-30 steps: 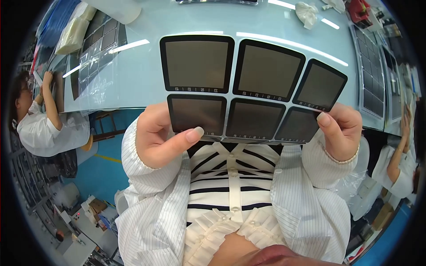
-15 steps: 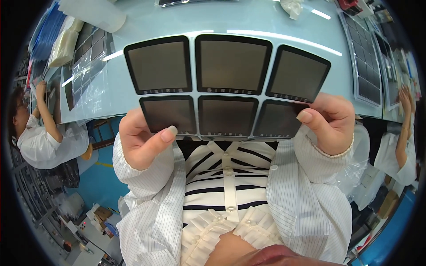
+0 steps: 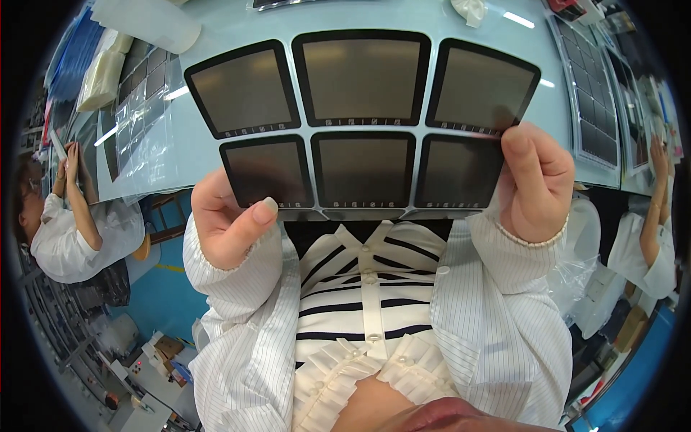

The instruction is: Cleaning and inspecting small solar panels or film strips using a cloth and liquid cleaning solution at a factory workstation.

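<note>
Across the middle, a clear sheet of dark panels [image 3: 363, 79] is held up by its sides. Its squarish panels have black borders, and small marks run along their lower edges. At the lower left corner my left hand [image 3: 229, 219] grips it, with the thumb on the front and the other fingers mostly hidden behind. My right hand [image 3: 538, 183] holds the right edge, its thumb near the gap between the upper and lower panels. The sheet leans, with its near edge by my striped top. Faint reflections cross the panels.
Beneath the sheet is a pale blue-white table [image 3: 237, 29]. A translucent white container [image 3: 155, 21] and stacked plastic bags [image 3: 104, 75] are at the far left. More panel sheets [image 3: 590, 93] lie on the right. Co-workers in white sit left [image 3: 79, 223] and right [image 3: 644, 237].
The sheet has moved up and slightly left, showing more of its lower row. My right thumb has shifted upward along its edge. The left co-worker's hands have come together.
</note>
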